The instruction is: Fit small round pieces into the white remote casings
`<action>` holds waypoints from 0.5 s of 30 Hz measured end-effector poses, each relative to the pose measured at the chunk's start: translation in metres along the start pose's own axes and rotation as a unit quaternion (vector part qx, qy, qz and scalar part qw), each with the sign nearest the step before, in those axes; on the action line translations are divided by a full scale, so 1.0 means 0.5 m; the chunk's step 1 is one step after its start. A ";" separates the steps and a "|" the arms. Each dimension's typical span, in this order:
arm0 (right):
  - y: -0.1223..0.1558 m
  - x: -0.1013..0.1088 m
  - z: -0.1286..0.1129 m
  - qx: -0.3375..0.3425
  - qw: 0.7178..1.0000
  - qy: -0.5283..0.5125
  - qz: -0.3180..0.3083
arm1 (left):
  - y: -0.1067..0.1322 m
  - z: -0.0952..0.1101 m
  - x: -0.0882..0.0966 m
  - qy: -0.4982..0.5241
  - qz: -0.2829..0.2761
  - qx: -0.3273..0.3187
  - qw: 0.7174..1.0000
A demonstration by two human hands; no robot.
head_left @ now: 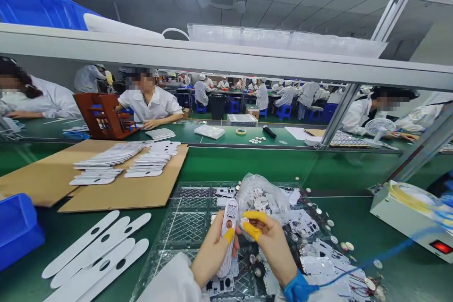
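Observation:
My left hand (211,251), a yellow finger cot on its thumb, is closed round a long white plastic casing (231,210) that looks like a remote control. The casing is tilted upright, with small openings at its top end and a round opening lower down. Just to its right, my right hand (274,240) pinches a small white piece (245,221) between two fingers in yellow cots; its exact kind is too small to tell. A blue wrist strap (299,287) is round my right wrist. Behind my hands lies a clear plastic bag (264,193) of small white parts.
A clear compartment tray (187,226) lies under my hands, with circuit boards and wired round discs (329,264) scattered right. White slats (101,245) and a blue bin (19,229) are left; stacked slats on cardboard (148,198) stand behind. A power box (410,222) sits right.

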State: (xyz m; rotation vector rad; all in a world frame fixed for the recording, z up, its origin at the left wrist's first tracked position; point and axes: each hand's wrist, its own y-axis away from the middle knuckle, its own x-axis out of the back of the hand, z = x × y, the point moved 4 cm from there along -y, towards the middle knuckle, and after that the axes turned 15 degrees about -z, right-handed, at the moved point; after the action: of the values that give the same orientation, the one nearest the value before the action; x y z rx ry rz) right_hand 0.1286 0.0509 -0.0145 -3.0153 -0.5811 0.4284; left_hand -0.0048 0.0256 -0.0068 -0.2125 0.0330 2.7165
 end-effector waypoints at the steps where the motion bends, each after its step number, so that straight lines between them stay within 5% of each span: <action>1: 0.000 0.000 0.002 -0.007 1.000 0.002 0.007 | 0.000 0.001 -0.005 0.006 -0.005 0.006 1.000; 6: 0.007 -0.014 0.007 0.000 1.000 -0.001 0.009 | 0.003 -0.009 -0.023 0.037 -0.018 0.046 0.998; 15: 0.026 -0.022 -0.006 0.051 0.987 0.148 0.039 | 0.017 -0.022 -0.028 -0.010 -0.054 0.044 0.998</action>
State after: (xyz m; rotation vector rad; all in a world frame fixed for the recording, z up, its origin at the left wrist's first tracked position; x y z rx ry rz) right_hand 0.1241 0.0345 -0.0099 -2.9282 -0.4055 0.0083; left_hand 0.0060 0.0117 -0.0156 -0.1567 0.1322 2.6031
